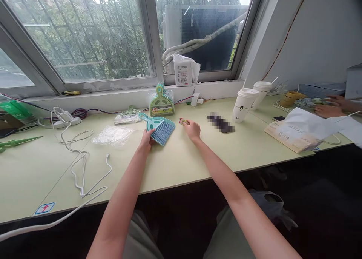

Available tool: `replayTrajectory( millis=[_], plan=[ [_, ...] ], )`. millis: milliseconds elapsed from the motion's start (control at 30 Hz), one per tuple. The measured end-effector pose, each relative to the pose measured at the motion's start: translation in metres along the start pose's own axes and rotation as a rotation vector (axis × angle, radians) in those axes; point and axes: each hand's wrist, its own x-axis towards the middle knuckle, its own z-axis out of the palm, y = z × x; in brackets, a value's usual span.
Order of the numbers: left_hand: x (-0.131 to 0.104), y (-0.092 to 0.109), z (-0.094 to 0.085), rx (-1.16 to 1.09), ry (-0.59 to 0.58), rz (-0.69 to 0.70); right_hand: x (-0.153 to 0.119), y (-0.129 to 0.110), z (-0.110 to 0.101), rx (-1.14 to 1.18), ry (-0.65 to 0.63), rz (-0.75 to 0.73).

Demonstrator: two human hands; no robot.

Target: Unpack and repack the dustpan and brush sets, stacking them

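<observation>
My left hand (147, 139) is closed on the near edge of a teal mini dustpan with a blue-bristled brush (163, 132) nested in it, tilted just over the table. In my right hand (192, 130), to the right of the set, the fingers pinch a small multicoloured piece (183, 122), perhaps paper or card; its kind is too small to make out. Behind the set stands a stack of green dustpans (160, 100) with a printed label. To the left lie a wrapped packet (128, 116) and crumpled clear plastic bags (113, 135).
White cables (80, 164) and a power strip (67, 121) lie at left. Right of my hand are a blurred-out dark object (222, 124), two lidded paper cups (244, 105) and a tissue pack (294, 132). Another person's hands (332, 106) work at far right.
</observation>
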Motion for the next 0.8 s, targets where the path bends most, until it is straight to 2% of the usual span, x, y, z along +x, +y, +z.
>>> replayTrajectory(
  millis=[67, 133, 233, 300, 433, 600, 700, 800],
  plan=[
    [-0.007, -0.001, 0.007, -0.034, -0.094, 0.003, -0.005, -0.012, 0.0, 0.155, 0.082, 0.002],
    [-0.013, -0.002, 0.014, -0.097, -0.209, 0.03, -0.014, -0.024, 0.003, 0.168, 0.06, -0.147],
    [-0.017, -0.002, 0.02, -0.183, -0.293, 0.095, -0.031, -0.04, 0.013, 0.001, -0.169, -0.436],
    [-0.016, -0.001, 0.019, -0.202, -0.254, 0.121, -0.04, -0.045, 0.02, -0.082, -0.313, -0.492],
    [-0.01, -0.002, 0.014, -0.153, -0.188, 0.134, -0.048, -0.048, 0.024, -0.132, -0.377, -0.471],
    [-0.007, -0.004, 0.011, -0.126, -0.222, 0.146, -0.047, -0.048, 0.022, -0.09, -0.398, -0.433],
    [-0.007, -0.003, 0.01, -0.138, -0.269, 0.171, -0.042, -0.046, 0.025, -0.033, -0.338, -0.39],
    [-0.009, -0.001, 0.011, -0.135, -0.316, 0.17, -0.035, -0.041, 0.029, 0.032, -0.21, -0.272]
  ],
)
